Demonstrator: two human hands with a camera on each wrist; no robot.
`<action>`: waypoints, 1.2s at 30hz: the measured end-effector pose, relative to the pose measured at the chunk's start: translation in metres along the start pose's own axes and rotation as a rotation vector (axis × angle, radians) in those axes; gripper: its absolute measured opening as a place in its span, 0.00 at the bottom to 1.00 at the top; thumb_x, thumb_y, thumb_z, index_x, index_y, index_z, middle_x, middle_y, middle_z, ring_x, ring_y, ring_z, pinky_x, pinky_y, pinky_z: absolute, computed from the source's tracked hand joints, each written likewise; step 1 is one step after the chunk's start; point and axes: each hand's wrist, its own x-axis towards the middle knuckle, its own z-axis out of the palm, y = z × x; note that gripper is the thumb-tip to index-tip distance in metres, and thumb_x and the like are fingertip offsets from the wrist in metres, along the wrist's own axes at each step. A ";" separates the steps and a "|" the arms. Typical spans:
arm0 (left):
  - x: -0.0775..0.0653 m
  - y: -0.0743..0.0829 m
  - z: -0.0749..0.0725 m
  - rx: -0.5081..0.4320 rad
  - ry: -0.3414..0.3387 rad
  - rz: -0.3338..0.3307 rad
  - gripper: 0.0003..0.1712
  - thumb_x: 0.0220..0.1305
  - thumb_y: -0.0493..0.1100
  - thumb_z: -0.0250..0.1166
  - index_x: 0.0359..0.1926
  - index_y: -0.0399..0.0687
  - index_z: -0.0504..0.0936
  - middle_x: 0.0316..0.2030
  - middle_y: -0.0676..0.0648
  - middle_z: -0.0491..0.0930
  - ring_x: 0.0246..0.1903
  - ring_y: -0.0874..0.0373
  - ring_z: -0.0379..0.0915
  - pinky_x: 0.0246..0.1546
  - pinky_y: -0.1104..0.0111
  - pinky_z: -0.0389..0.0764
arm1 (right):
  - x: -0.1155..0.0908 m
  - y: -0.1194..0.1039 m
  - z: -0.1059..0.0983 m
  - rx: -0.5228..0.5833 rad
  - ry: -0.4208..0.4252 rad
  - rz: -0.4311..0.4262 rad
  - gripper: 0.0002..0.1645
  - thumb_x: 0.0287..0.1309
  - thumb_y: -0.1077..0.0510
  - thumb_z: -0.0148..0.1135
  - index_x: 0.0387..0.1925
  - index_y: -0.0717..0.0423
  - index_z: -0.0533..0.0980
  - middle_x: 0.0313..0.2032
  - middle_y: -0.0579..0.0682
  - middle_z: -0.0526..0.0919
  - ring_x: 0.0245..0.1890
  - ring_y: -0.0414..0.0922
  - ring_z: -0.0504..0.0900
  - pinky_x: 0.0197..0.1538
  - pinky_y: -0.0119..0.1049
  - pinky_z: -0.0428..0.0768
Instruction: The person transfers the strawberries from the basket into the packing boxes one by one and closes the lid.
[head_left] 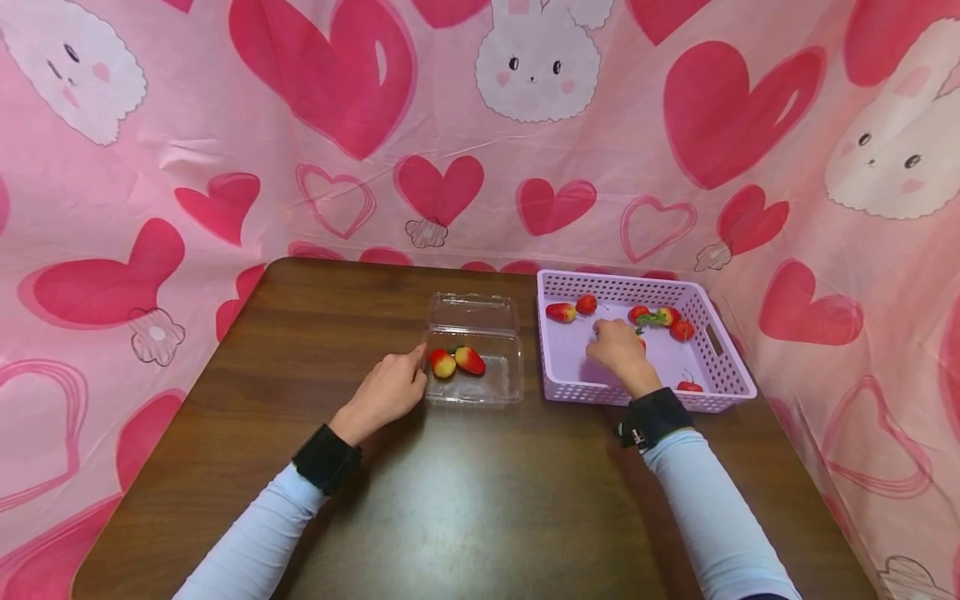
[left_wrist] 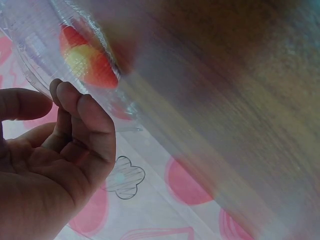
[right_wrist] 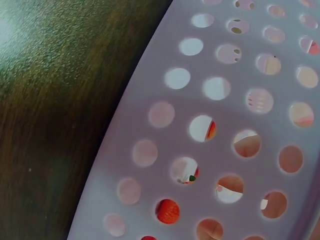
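Observation:
A clear hinged plastic box (head_left: 487,383) stands with its lid folded back, holding two red-and-yellow strawberries (head_left: 470,360). My left hand (head_left: 384,387) is at the box's left side, its fingertips touching the rim; in the left wrist view its fingers bend loosely beside the clear wall. Inside a lilac basket (head_left: 558,358) is my right hand (head_left: 618,348), fingers pointing down. A strawberry (head_left: 641,342) shows partly beside it. The right fingertips are hidden, and the right wrist view sees only bits of hand and red fruit through the basket's holes.
Around the basket lie another strawberry (head_left: 561,312), round red fruits (head_left: 587,304) and a leafy cluster (head_left: 660,317). One red fruit (head_left: 689,387) sits near its front right corner. The dark wooden table (head_left: 480,492) meets a pink heart-patterned cloth (head_left: 450,108).

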 end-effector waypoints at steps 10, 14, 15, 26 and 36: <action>0.000 0.000 -0.001 -0.012 -0.012 -0.009 0.32 0.74 0.37 0.59 0.75 0.29 0.67 0.18 0.49 0.65 0.13 0.56 0.59 0.16 0.66 0.69 | 0.002 0.001 0.000 0.026 0.038 -0.046 0.30 0.60 0.63 0.59 0.62 0.75 0.75 0.55 0.74 0.78 0.58 0.69 0.75 0.65 0.65 0.70; 0.000 0.000 -0.001 -0.017 -0.009 -0.008 0.32 0.74 0.36 0.59 0.75 0.29 0.67 0.18 0.49 0.65 0.12 0.56 0.59 0.16 0.66 0.69 | 0.001 0.002 -0.001 0.054 0.063 -0.046 0.28 0.58 0.64 0.61 0.60 0.75 0.76 0.52 0.74 0.79 0.54 0.67 0.75 0.63 0.64 0.72; 0.000 0.000 -0.001 -0.020 -0.010 -0.009 0.32 0.74 0.36 0.59 0.75 0.29 0.67 0.18 0.49 0.65 0.13 0.56 0.59 0.16 0.66 0.69 | 0.001 0.003 -0.001 0.051 0.064 -0.043 0.27 0.58 0.64 0.61 0.58 0.75 0.77 0.51 0.73 0.79 0.53 0.66 0.76 0.61 0.63 0.73; -0.002 0.001 0.000 -0.023 -0.007 -0.006 0.32 0.74 0.37 0.59 0.75 0.29 0.67 0.19 0.47 0.68 0.12 0.56 0.58 0.16 0.66 0.69 | -0.001 0.004 0.001 0.136 -0.001 0.021 0.26 0.64 0.62 0.66 0.61 0.72 0.76 0.51 0.69 0.79 0.51 0.63 0.76 0.62 0.61 0.75; 0.000 0.000 0.000 -0.026 -0.014 -0.011 0.33 0.74 0.37 0.59 0.76 0.30 0.67 0.19 0.47 0.68 0.12 0.54 0.61 0.16 0.66 0.70 | -0.001 0.004 0.005 0.089 0.038 0.014 0.22 0.61 0.63 0.66 0.55 0.72 0.77 0.48 0.69 0.80 0.49 0.64 0.76 0.60 0.62 0.75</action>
